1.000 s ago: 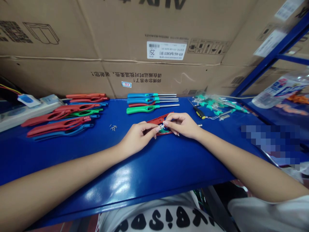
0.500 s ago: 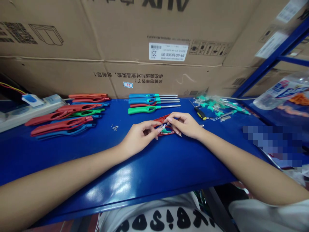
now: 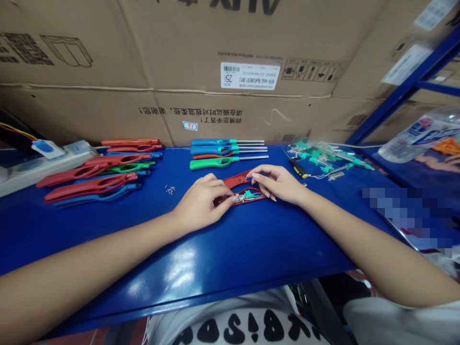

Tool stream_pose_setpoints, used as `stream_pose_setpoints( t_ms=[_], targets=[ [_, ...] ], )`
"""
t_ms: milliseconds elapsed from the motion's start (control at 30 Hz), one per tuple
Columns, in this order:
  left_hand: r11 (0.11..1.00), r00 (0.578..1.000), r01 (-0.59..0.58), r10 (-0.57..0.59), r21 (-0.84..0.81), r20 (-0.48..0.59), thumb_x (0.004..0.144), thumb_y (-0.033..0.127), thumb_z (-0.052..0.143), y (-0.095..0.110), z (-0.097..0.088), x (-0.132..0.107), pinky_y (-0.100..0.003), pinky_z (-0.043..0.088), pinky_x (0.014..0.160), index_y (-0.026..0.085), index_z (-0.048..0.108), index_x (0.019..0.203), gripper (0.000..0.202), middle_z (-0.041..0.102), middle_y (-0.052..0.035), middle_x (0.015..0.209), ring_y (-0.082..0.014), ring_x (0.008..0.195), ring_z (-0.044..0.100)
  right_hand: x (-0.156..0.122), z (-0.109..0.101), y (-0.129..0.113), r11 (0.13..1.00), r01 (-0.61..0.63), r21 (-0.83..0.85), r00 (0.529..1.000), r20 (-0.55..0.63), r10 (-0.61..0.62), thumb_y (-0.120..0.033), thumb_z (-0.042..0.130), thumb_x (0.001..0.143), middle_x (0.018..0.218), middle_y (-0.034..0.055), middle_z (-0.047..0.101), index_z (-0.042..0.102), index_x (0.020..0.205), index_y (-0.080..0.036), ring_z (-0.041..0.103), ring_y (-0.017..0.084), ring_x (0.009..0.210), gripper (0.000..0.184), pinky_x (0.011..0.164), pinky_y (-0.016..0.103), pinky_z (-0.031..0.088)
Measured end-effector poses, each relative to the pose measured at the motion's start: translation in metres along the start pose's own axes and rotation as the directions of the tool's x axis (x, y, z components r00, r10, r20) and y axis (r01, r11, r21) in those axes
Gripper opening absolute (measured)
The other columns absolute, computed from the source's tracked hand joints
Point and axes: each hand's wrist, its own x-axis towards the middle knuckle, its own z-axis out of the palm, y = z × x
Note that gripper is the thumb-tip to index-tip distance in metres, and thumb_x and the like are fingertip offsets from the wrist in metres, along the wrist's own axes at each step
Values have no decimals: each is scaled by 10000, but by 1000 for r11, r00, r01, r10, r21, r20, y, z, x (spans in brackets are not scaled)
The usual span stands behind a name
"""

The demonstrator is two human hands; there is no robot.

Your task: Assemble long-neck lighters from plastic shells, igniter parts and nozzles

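A red lighter shell half (image 3: pixel 241 187) lies open on the blue table (image 3: pixel 223 249), with a small teal and metal insert (image 3: pixel 249 195) in it. My left hand (image 3: pixel 201 201) rests on the shell's left end, fingers curled and pinched on a small metal part. My right hand (image 3: pixel 278 183) sits on the shell's right end, its fingertips pressing down on the shell.
Red, blue and green shell halves (image 3: pixel 93 175) lie piled at the left. Finished lighters (image 3: pixel 223 153) lie in a row at the back. Teal inserts (image 3: pixel 323 158) and a screwdriver (image 3: pixel 297 167) are at the right, small screws (image 3: pixel 169 189) left of my hands. Cardboard boxes (image 3: pixel 201 72) stand behind.
Both hands have lowered onto the shell. My left hand has shifted slightly toward me and its fingers have closed over the shell's left end.
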Motion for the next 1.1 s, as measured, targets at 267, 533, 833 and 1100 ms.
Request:
stream_pose_setpoints(
  t_ms=[267, 533, 833, 1100],
  targets=[
    [999, 999, 8, -10, 47, 51, 975, 362, 594, 4, -3, -2, -358, 433, 819, 213, 739, 1031, 215, 734, -37, 916, -211, 858, 574, -1, -1, -2, 1000, -3, -17, 1000, -10, 2, -439, 597, 956, 481, -72, 547, 624, 976, -177, 388, 57, 325, 264, 350, 189, 309],
    [997, 998, 1, -6, 77, 63, 966, 303, 596, 7, -5, -5, -365, 440, 819, 210, 733, 1038, 180, 743, -40, 961, -210, 880, 594, 0, -1, -1, 1000, -5, -16, 1000, -10, 5, -421, 588, 965, 487, -71, 550, 622, 981, -177, 386, 56, 327, 247, 352, 188, 305],
    [978, 996, -59, 44, 199, 78, 997, 302, 573, 12, -9, -6, -336, 482, 737, 220, 787, 1032, 232, 726, -51, 923, -197, 823, 603, -1, -1, 1, 998, 38, -41, 999, 16, -37, -436, 614, 946, 528, -63, 572, 660, 1034, -161, 402, 58, 356, 292, 366, 197, 324],
    [984, 996, -7, -8, 179, 86, 1003, 298, 561, 12, -6, -9, -317, 525, 761, 228, 793, 1024, 243, 716, -48, 971, -199, 903, 667, -13, -6, -6, 828, 489, -275, 862, 299, -410, -283, 641, 939, 1029, 85, 784, 768, 1107, -172, 699, 136, 747, 238, 606, 231, 515]
  ],
)
